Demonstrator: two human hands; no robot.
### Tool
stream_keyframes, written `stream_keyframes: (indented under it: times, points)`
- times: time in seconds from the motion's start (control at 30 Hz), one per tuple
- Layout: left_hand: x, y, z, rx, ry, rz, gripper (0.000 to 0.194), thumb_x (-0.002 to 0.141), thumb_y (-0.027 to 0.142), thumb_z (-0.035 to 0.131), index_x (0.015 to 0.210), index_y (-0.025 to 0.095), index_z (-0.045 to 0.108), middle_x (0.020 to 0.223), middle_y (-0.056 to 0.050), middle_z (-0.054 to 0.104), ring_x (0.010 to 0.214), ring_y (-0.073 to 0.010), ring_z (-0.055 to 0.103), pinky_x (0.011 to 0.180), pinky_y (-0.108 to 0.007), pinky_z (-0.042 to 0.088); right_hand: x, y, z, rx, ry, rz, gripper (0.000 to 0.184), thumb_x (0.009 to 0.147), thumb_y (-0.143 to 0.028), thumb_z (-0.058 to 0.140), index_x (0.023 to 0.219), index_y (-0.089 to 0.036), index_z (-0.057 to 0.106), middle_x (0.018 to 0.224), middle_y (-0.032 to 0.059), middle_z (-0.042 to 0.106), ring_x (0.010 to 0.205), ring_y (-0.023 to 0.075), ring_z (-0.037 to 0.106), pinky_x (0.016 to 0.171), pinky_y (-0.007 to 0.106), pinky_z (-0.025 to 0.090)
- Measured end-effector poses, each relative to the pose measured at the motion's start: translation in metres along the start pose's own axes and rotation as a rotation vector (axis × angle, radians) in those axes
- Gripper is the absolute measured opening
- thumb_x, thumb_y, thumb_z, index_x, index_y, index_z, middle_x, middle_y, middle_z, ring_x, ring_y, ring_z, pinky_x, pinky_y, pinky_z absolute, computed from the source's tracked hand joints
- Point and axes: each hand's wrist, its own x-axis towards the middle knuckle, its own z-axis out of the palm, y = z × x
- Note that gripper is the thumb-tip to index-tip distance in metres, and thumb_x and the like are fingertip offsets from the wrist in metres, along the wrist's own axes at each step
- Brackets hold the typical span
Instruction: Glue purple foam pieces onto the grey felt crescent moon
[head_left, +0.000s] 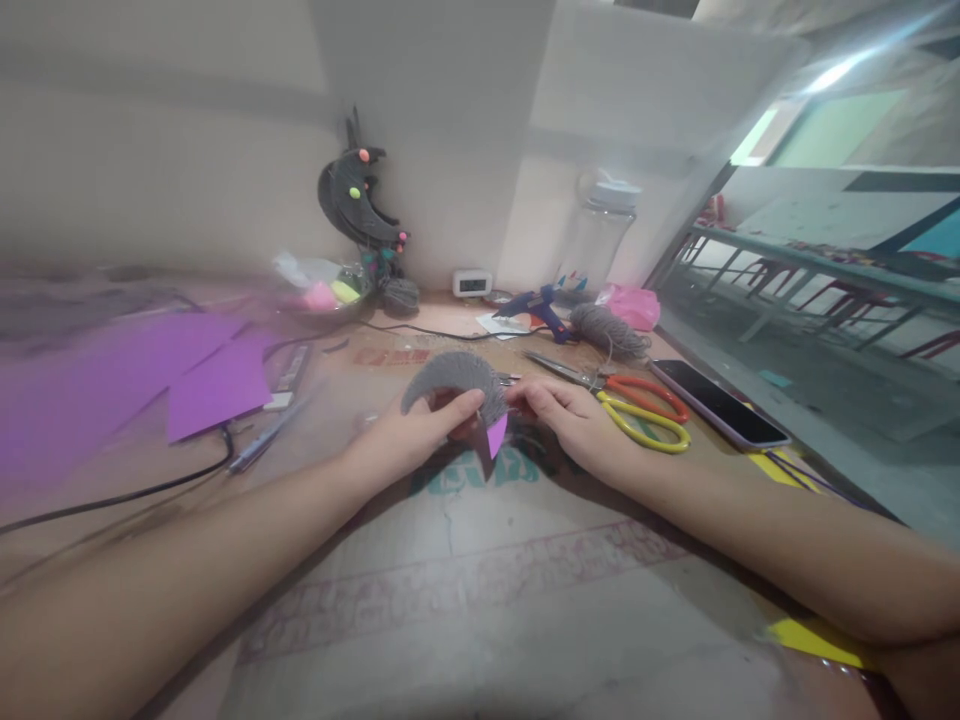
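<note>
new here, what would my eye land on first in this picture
The bright purple sheets spread across the left of the table. Next, the grey crescent at the centre, held in the left hand, and, just right of the right hand, scissors with orange and yellow handles.

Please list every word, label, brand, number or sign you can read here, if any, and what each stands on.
No text can be read with certainty.
Red print on the table: too blurred to read.
Green print on the table: too blurred to read.
Display of the small white device: too small to read.
</note>
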Motion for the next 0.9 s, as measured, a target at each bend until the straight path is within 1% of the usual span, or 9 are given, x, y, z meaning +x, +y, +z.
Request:
stream_keyframes:
  times: [0.1,0.27,0.4,0.47,0.53,0.63,0.73,0.8,0.9]
  points:
    - [-0.0016,0.002,0.0,-0.002,-0.033,0.04,0.044,0.084,0.058,0.054,0.062,0.021,0.058,0.065,-0.001,0.059,0.068,-0.0174,0.054,0.069,-0.028,0.043,0.0012,-0.0002,-0.0008,-0.025,0.033,0.0,0.037,0.097,-0.048,0.049,0.09,-0.019,0.072,0.088,0.0037,0.068,0.085,0.017,0.064,0.077,0.028,0.05]
    - [-0.0038,0.0029,-0.0003,-0.057,-0.106,0.022,0.04,0.082,0.057,0.06,0.068,0.02,0.061,0.068,-0.001,0.061,0.066,-0.0155,0.055,0.066,-0.026,0.044,0.0027,-0.0025,-0.0012,-0.083,-0.014,-0.038,0.024,0.091,-0.034,0.058,0.074,-0.019,0.065,0.079,0.001,0.064,0.077,0.0155,0.061,0.073,0.028,0.047]
    - [-0.0013,0.0029,-0.0021,-0.005,-0.084,0.104,0.041,0.084,0.055,0.058,0.065,0.019,0.058,0.066,0.0,0.059,0.063,-0.0138,0.054,0.062,-0.025,0.043,0.0019,-0.0031,0.0004,-0.096,-0.051,-0.079,0.023,0.09,-0.03,0.058,0.07,-0.019,0.06,0.074,0.0001,0.061,0.074,0.0145,0.058,0.072,0.028,0.046]
    - [0.0004,0.0018,-0.0021,-0.029,-0.083,0.109,0.039,0.084,0.054,0.059,0.067,0.019,0.058,0.066,0.0,0.059,0.062,-0.0135,0.054,0.06,-0.025,0.043,0.0009,-0.0041,0.0011,-0.11,-0.044,-0.123,0.022,0.091,-0.029,0.058,0.072,-0.02,0.059,0.075,0.0003,0.061,0.074,0.0146,0.058,0.073,0.029,0.046]
    - [0.0012,0.0001,-0.0012,-0.067,-0.107,0.084,0.037,0.083,0.054,0.059,0.07,0.019,0.059,0.066,0.0,0.06,0.06,-0.013,0.054,0.059,-0.025,0.043,-0.0005,-0.0057,0.0013,-0.123,-0.023,-0.188,0.019,0.093,-0.028,0.056,0.076,-0.02,0.06,0.079,0.0017,0.061,0.079,0.0156,0.059,0.076,0.03,0.047]
    - [0.0002,-0.0018,0.0007,-0.085,-0.131,0.093,0.031,0.082,0.048,0.061,0.076,0.018,0.065,0.071,-0.001,0.064,0.064,-0.0138,0.056,0.062,-0.025,0.043,-0.003,-0.0078,0.0012,-0.154,0.006,-0.278,0.013,0.095,-0.026,0.054,0.094,-0.02,0.065,0.095,0.006,0.062,0.092,0.0179,0.06,0.084,0.034,0.048]
    - [-0.0027,-0.0017,0.0018,-0.071,-0.142,0.046,0.022,0.078,0.039,0.064,0.083,0.019,0.07,0.072,-0.001,0.066,0.067,-0.0156,0.058,0.062,-0.026,0.044,-0.005,-0.0087,0.0012,-0.213,-0.022,-0.345,0.019,0.096,-0.024,0.053,0.109,-0.021,0.066,0.107,0.0094,0.061,0.103,0.02,0.061,0.09,0.037,0.049]
    - [-0.0045,-0.0007,0.0015,-0.075,-0.154,0.037,0.017,0.077,0.032,0.061,0.084,0.019,0.071,0.074,-0.001,0.067,0.07,-0.0165,0.059,0.063,-0.026,0.045,-0.0056,-0.0085,0.0013,-0.25,-0.042,-0.375,0.021,0.095,-0.023,0.054,0.112,-0.022,0.066,0.11,0.0099,0.061,0.108,0.0211,0.06,0.094,0.039,0.048]
    - [-0.0057,0.0008,-0.0001,-0.137,-0.183,0.08,0.015,0.075,0.025,0.058,0.083,0.02,0.07,0.081,-0.001,0.069,0.077,-0.0172,0.061,0.068,-0.026,0.047,-0.0056,-0.0073,0.0012,-0.287,-0.018,-0.378,0.021,0.095,-0.022,0.054,0.112,-0.024,0.067,0.109,0.0093,0.061,0.109,0.0219,0.06,0.096,0.041,0.047]
